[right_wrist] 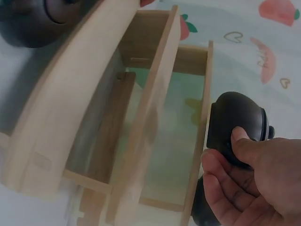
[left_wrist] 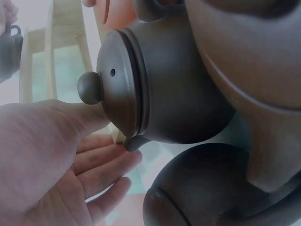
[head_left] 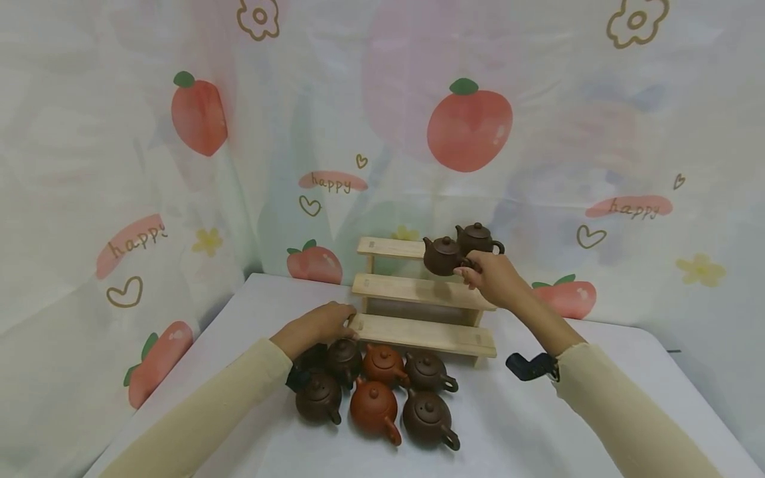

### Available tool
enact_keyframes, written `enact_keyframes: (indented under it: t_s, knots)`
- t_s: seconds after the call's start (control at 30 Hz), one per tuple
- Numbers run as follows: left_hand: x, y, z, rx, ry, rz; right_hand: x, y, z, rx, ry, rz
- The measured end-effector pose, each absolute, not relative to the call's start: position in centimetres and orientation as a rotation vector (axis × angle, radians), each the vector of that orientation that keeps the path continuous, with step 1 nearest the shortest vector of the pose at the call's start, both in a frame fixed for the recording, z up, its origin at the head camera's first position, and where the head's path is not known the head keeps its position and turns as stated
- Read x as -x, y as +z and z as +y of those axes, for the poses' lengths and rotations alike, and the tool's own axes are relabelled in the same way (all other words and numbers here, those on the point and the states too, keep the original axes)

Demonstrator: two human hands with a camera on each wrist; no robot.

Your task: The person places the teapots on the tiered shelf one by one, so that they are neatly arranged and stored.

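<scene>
My right hand (head_left: 493, 275) pinches a dark brown teapot (head_left: 442, 257) by its handle, at the top board of a three-step wooden stand (head_left: 418, 332). Beside it on that board sits another dark teapot (head_left: 478, 238). In the right wrist view, thumb and fingers close on the held teapot (right_wrist: 237, 120). My left hand (head_left: 319, 326) grips the left end of the lowest board, thumb at its front edge. A dark teapot (left_wrist: 174, 80) hides the thumb's tip in the left wrist view, where the other fingers (left_wrist: 101, 167) extend below it.
Two rows of teapots stand on the white table (head_left: 514, 431) before the stand. Reddish ones (head_left: 373, 406) are in the middle, with dark ones (head_left: 427, 417) on both sides. A printed cloth (head_left: 382, 133) hangs close behind the stand.
</scene>
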State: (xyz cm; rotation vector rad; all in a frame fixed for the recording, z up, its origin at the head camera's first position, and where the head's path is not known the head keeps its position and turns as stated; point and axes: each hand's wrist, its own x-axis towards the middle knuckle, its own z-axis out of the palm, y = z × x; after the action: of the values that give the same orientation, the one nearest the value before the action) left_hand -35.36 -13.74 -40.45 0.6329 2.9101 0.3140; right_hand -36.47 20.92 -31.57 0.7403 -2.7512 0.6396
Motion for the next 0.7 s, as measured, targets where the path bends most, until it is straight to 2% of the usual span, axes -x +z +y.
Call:
enact_keyframes:
  t_s: [0.4,0.7]
  knots:
    - [35.5,-40.4,-13.9,-0.633,0.293,2.914,39.9,-29.7,19.0,-0.602,0.566,-2.864]
    - [35.2,-40.0,-13.7,-0.626,0.294,2.91,41.1,-29.5,17.7,-0.538,0.593,-2.907]
